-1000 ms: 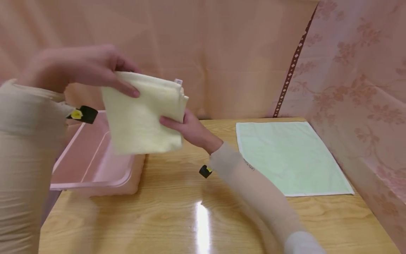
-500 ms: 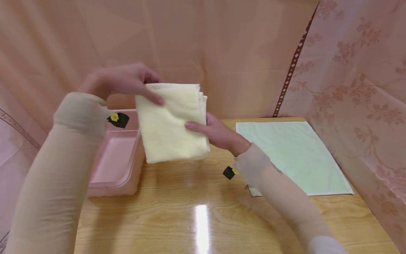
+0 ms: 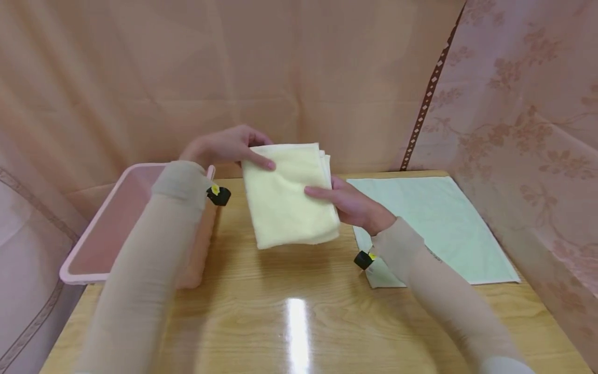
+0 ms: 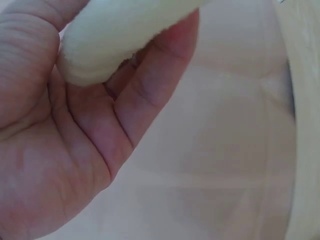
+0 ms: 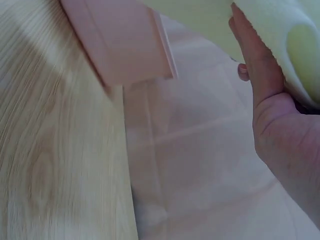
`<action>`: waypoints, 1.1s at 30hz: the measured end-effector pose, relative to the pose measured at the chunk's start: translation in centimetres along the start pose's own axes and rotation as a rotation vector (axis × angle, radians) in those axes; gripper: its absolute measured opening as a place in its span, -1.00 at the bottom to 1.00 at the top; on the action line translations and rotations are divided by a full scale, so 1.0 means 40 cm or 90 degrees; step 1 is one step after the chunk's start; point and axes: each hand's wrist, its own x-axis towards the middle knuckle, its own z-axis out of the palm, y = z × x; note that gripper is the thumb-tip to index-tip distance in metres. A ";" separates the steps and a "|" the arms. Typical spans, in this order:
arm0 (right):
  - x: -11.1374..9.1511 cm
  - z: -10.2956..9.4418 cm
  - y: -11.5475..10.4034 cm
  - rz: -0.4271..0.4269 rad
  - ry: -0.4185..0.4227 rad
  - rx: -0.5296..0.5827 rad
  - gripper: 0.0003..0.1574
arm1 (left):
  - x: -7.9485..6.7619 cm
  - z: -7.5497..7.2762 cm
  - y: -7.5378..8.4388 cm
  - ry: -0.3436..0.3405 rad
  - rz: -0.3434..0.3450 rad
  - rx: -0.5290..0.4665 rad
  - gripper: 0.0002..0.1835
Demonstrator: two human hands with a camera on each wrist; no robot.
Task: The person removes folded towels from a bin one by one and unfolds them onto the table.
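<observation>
A folded pale yellow towel (image 3: 289, 208) hangs in the air over the middle of the table, held between both hands. My left hand (image 3: 231, 144) grips its upper left corner, thumb on the near face and the other fingers hidden behind. Lower on the right edge, my right hand (image 3: 355, 202) pinches the towel with its thumb in front. Several stacked layers show along that right edge. In the left wrist view, the towel's rounded fold (image 4: 105, 50) lies between thumb and fingers. The right wrist view shows the towel (image 5: 280, 30) deep in the hand's grip.
On the left of the wooden table (image 3: 261, 322) stands a pink plastic basin (image 3: 77, 278), partly behind the left forearm. A light green towel (image 3: 434, 223) with a white border lies spread flat at the right. Pink curtains (image 3: 280, 78) hang behind the table.
Both hands have carried the folded yellow towel rightward and somewhat lower, from over the basin to the middle of the table. The grip looks the same. The green towel has stayed put.
</observation>
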 end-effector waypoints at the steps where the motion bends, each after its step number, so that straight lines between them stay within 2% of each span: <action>1: -0.002 -0.006 0.002 0.004 -0.002 -0.003 -0.48 | 0.007 0.007 -0.009 0.000 -0.002 -0.012 -0.58; 9: -0.018 -0.044 0.020 0.043 0.013 -0.036 -0.49 | 0.061 0.060 -0.075 -0.001 -0.004 -0.129 -0.57; 14: -0.017 -0.059 0.024 0.049 0.014 -0.042 -0.48 | 0.082 0.084 -0.091 0.012 0.013 -0.152 -0.56; 19: -0.009 -0.076 0.013 0.043 0.030 -0.045 -0.49 | 0.097 0.094 -0.086 0.054 0.012 -0.140 -0.45; 23: 0.001 -0.096 -0.001 0.032 0.047 -0.039 -0.49 | 0.108 0.097 -0.065 0.126 0.041 -0.125 -0.28; 27: 0.015 -0.121 -0.018 0.012 0.062 -0.025 -0.47 | 0.117 0.101 -0.048 0.200 0.031 -0.213 -0.07; 30: 0.025 -0.141 -0.032 0.003 0.078 -0.012 -0.46 | 0.122 0.114 -0.048 0.187 -0.007 -0.322 -0.08; 33: 0.033 -0.161 -0.043 0.001 0.092 0.001 -0.47 | 0.127 0.140 -0.062 0.155 -0.037 -0.384 -0.12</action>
